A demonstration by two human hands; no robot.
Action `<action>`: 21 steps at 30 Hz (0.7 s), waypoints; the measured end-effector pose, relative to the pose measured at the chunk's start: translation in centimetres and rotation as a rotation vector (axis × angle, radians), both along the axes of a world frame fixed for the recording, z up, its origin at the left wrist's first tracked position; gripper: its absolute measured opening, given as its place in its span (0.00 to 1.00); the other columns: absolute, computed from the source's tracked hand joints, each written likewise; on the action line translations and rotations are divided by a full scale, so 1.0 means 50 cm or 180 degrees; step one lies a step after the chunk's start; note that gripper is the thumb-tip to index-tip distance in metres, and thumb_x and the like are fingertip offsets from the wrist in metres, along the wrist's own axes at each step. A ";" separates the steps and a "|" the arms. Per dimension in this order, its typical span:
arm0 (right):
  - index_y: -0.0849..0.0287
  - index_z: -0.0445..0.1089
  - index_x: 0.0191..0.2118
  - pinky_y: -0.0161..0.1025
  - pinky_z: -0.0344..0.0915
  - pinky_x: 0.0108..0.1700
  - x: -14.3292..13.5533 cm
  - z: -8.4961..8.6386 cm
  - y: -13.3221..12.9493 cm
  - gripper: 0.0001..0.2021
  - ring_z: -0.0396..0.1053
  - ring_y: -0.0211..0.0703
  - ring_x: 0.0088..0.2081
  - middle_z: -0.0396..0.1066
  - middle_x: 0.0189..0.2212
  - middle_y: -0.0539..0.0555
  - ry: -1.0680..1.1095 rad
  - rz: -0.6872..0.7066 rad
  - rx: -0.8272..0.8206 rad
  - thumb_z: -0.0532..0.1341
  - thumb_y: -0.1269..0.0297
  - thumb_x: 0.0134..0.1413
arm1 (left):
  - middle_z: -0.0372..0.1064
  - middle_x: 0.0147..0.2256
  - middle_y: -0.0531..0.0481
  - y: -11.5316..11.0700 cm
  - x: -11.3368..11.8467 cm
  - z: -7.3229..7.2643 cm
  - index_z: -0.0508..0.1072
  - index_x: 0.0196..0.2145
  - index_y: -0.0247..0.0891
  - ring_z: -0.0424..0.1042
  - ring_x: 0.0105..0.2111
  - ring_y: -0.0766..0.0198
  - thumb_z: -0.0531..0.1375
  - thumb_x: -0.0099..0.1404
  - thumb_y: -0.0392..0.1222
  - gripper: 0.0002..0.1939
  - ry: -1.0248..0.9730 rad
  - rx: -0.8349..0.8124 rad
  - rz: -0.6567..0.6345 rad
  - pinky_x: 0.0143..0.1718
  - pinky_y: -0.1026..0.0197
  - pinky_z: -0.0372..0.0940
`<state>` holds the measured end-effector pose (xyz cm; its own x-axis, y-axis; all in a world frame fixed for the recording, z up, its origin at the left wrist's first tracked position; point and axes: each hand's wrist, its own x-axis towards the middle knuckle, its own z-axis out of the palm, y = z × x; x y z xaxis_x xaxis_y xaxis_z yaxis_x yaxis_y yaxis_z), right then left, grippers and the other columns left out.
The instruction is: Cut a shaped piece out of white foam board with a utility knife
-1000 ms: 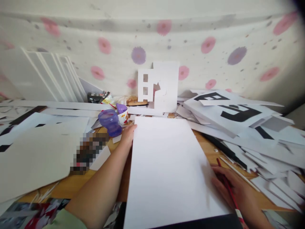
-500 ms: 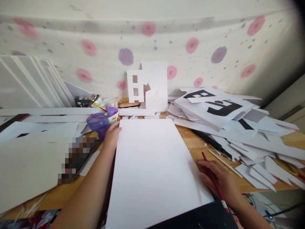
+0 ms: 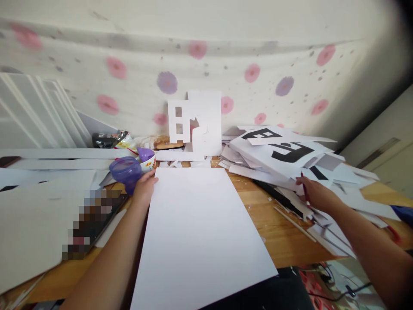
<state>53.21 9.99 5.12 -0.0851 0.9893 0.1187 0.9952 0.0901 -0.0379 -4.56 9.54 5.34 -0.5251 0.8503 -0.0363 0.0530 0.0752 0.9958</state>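
A large blank white board [image 3: 193, 232] lies in front of me, its near end over something dark at my lap. My left hand [image 3: 146, 186] grips its far left edge, with the thumb on top and the other fingers partly hidden. My right hand [image 3: 314, 193] is over the scraps at the right, apart from the board. A slim dark red pencil [image 3: 304, 189] is held upright in its fingers. Just beyond my left hand sit a translucent purple cup [image 3: 124, 170] and a patterned white bowl [image 3: 149, 163].
Cut white sheets with black shapes [image 3: 284, 148] are heaped at the right on the wooden table [image 3: 258, 215]. Cut-out white panels [image 3: 206, 120] stand upright at the back. A phone [image 3: 100, 219] and a big pale sheet [image 3: 29, 232] lie at the left. Cables [image 3: 342, 292] show below the table.
My right hand has left the board's right edge and moved up and right to the scrap heap with the pencil. My left hand stays on the board. The view has shifted slightly.
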 end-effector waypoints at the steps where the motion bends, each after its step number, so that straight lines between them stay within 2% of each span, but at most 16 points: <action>1: 0.60 0.66 0.46 0.40 0.64 0.41 0.001 -0.002 0.010 0.18 0.73 0.50 0.39 0.75 0.41 0.62 0.0000 -0.0007 -0.0087 0.61 0.72 0.46 | 0.70 0.47 0.45 0.000 0.000 0.002 0.70 0.49 0.35 0.73 0.41 0.59 0.60 0.68 0.45 0.15 -0.0042 -0.0015 -0.0002 0.40 0.52 0.71; 5: 0.60 0.68 0.45 0.40 0.63 0.34 0.002 -0.015 0.024 0.17 0.73 0.50 0.31 0.75 0.32 0.58 -0.0016 -0.0042 -0.0171 0.62 0.68 0.47 | 0.72 0.43 0.46 0.000 0.001 0.006 0.72 0.47 0.34 0.74 0.38 0.60 0.60 0.68 0.46 0.14 -0.0184 -0.0018 0.0013 0.39 0.53 0.71; 8: 0.59 0.70 0.44 0.40 0.65 0.37 0.008 -0.023 0.019 0.15 0.74 0.52 0.35 0.76 0.36 0.59 0.0003 0.0041 0.0013 0.62 0.66 0.47 | 0.74 0.37 0.49 0.000 0.001 0.007 0.73 0.44 0.34 0.75 0.34 0.62 0.61 0.67 0.46 0.13 -0.0275 -0.0014 0.0030 0.37 0.55 0.71; 11: 0.56 0.73 0.42 0.41 0.66 0.36 0.014 -0.029 0.005 0.12 0.74 0.52 0.35 0.77 0.37 0.58 0.0035 0.0114 0.0282 0.60 0.64 0.50 | 0.76 0.33 0.50 -0.001 0.000 0.008 0.75 0.43 0.34 0.75 0.30 0.63 0.64 0.62 0.41 0.12 -0.0356 0.0011 0.0043 0.34 0.58 0.70; 16: 0.53 0.75 0.40 0.42 0.67 0.40 0.009 -0.029 -0.034 0.11 0.74 0.52 0.41 0.77 0.42 0.57 0.0137 0.0351 0.1032 0.55 0.64 0.57 | 0.77 0.29 0.51 -0.002 0.000 0.008 0.77 0.40 0.35 0.76 0.29 0.58 0.64 0.47 0.32 0.20 -0.0488 0.0083 0.0064 0.29 0.63 0.67; 21: 0.55 0.73 0.35 0.43 0.70 0.41 0.001 -0.009 -0.086 0.08 0.74 0.51 0.38 0.75 0.37 0.59 0.0347 0.0391 0.1950 0.56 0.62 0.56 | 0.78 0.33 0.50 -0.001 -0.002 0.009 0.79 0.37 0.37 0.76 0.34 0.57 0.64 0.43 0.34 0.19 -0.0534 0.0130 0.0040 0.32 0.63 0.68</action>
